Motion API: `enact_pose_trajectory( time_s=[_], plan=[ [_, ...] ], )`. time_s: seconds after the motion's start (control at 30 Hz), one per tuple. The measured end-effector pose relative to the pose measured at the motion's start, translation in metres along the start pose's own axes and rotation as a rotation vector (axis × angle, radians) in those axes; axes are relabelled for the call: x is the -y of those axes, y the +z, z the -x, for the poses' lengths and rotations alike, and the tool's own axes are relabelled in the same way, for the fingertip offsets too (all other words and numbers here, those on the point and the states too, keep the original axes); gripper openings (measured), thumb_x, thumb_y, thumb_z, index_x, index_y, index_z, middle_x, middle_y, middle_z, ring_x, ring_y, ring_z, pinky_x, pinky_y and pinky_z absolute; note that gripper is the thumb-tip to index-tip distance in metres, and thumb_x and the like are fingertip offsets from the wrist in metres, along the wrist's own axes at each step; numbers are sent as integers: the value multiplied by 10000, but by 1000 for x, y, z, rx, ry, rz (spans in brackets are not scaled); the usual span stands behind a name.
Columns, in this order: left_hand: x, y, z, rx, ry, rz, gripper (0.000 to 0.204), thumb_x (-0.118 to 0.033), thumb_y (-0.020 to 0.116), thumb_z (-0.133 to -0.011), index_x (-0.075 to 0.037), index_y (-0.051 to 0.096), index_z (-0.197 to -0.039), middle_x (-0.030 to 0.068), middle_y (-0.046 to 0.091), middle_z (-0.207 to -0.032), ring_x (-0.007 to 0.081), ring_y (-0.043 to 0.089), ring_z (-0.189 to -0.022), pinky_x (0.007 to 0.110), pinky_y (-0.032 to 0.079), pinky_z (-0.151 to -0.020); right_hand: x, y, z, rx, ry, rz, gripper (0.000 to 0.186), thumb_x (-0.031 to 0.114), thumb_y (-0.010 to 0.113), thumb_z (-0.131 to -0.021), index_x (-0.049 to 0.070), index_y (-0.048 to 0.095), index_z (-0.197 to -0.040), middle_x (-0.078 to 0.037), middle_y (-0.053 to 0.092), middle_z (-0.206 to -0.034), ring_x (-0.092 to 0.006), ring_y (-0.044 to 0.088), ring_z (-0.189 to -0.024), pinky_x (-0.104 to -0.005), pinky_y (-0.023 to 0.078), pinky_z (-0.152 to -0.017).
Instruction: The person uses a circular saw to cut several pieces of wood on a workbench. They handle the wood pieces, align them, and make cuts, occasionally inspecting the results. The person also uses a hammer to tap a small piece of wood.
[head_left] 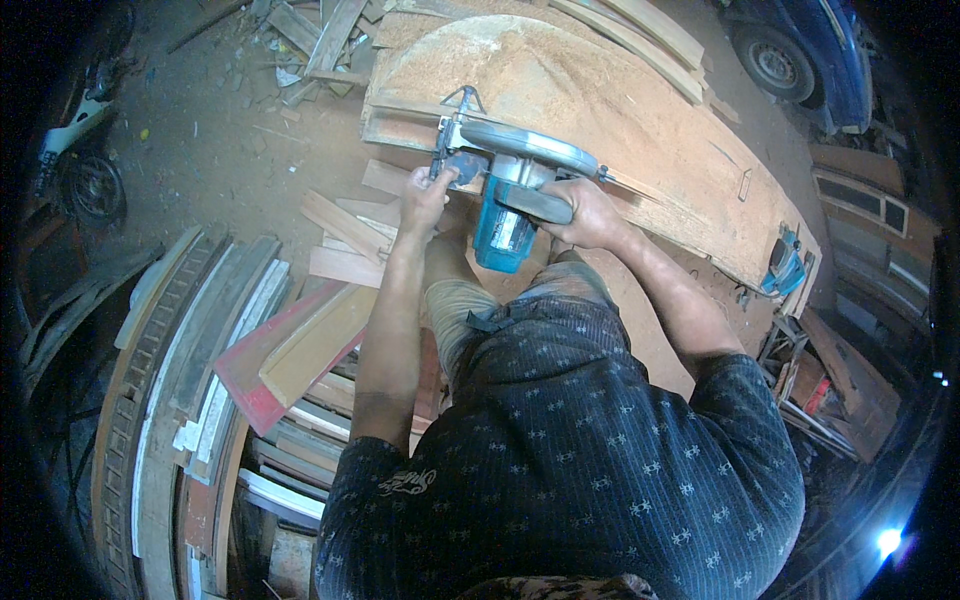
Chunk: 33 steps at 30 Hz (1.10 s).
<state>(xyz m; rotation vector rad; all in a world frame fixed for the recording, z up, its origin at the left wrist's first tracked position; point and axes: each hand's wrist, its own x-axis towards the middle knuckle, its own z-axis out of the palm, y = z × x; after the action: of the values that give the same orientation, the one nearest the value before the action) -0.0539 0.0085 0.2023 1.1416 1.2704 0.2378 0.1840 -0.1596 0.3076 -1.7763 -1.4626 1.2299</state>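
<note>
Both my hands are on a large teal circular saw (pixel 506 226) at the near edge of the sawdust-covered workbench (pixel 690 160). Its long silver blade guard (pixel 530 146) lies over the bench top, and the motor body juts toward my legs. My right hand (pixel 588 212) is wrapped round the dark rear handle. With closed fingers, my left hand (pixel 425 196) grips a part at the saw's left front, beside the base plate; the exact part is hard to make out. The blade itself is hidden from this view.
A smaller teal power tool (pixel 786 264) rests at the bench's right end. Long planks (pixel 640 35) lie along its far side. Loose boards (pixel 345 225) and stacked timber (pixel 190 400) crowd the floor to my left. A blue vehicle (pixel 800 60) stands at the far right.
</note>
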Motion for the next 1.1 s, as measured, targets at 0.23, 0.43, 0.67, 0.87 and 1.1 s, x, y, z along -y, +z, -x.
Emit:
enact_pose_trajectory(
  time_s=[0.23, 0.43, 0.67, 0.87, 1.1],
  plan=[
    [-2, -7, 0, -19, -6, -25, 296, -302, 768, -889, -31, 689, -982, 1, 662, -818, 73, 549, -650, 254, 445, -572, 1, 10, -4, -50, -35, 15, 194, 184, 749, -796, 66, 672, -930, -174, 706, -867, -371, 690, -830, -450, 526, -738],
    [-4, -18, -4, -9, -12, -60, 322, -317, 770, -884, -26, 688, -996, 8, 674, -832, 78, 563, -660, 248, 453, -583, 10, 9, -8, -26, -3, -12, 186, 187, 755, -811, 60, 662, -909, -156, 703, -834, -342, 694, -798, -430, 531, -725],
    [-13, -24, -2, -17, -59, -69, 341, -320, 765, -887, -24, 677, -1031, 20, 695, -868, 76, 576, -679, 241, 462, -601, 17, 10, -13, -43, -34, 3, 205, 198, 762, -809, 61, 657, -920, -157, 704, -858, -339, 696, -833, -434, 530, -749],
    [-18, -30, -1, -24, -57, -35, 342, -316, 762, -892, -22, 676, -1044, 21, 704, -896, 79, 603, -729, 241, 469, -620, 18, 12, -19, -30, -52, 42, 242, 197, 755, -777, 81, 684, -977, -179, 711, -900, -382, 689, -873, -465, 538, -767],
    [-16, -35, -4, -26, -65, -38, 318, -332, 765, -889, -59, 672, -1021, -32, 633, -776, 45, 524, -621, 222, 397, -539, 23, 16, -23, -26, -28, -28, 285, 203, 747, -759, 97, 698, -1019, -188, 718, -931, -405, 687, -902, -483, 544, -779]
  ],
)
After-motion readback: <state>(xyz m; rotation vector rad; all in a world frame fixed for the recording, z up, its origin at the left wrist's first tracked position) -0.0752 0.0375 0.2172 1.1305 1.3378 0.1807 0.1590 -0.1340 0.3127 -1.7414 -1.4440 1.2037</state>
